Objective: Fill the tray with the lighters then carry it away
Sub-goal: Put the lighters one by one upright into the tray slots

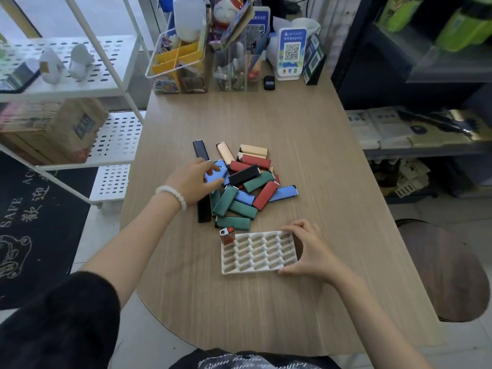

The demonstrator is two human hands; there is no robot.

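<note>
Far left, on the floor: a dark mat (32, 222) lettered "SAFE" beside white Chinese characters, below a white perforated shelf rack (111, 139) carrying a cardboard box (61, 129) with an unreadable label. Reaching over the wood-grain tabletop (306, 123): left hand (194, 182), white bead bracelet (173, 195) at the wrist, fingers (213, 170) closed around a blue lighter (213, 177) at the left edge of the loose pile of lighters (245, 182) in black, blue, green, red and tan. Just nearer the camera than the pile: white slotted tray (257, 253), flat on the tabletop, one red lighter (227, 235) standing upright in its far-left corner slot, all other slots bare. At the tray's right edge: right hand (311, 251), fingers spread wide, steadying the rim. Along the far edge: clear organisers (181, 57), a QR-code stand (291, 53), print too small to read.
</note>
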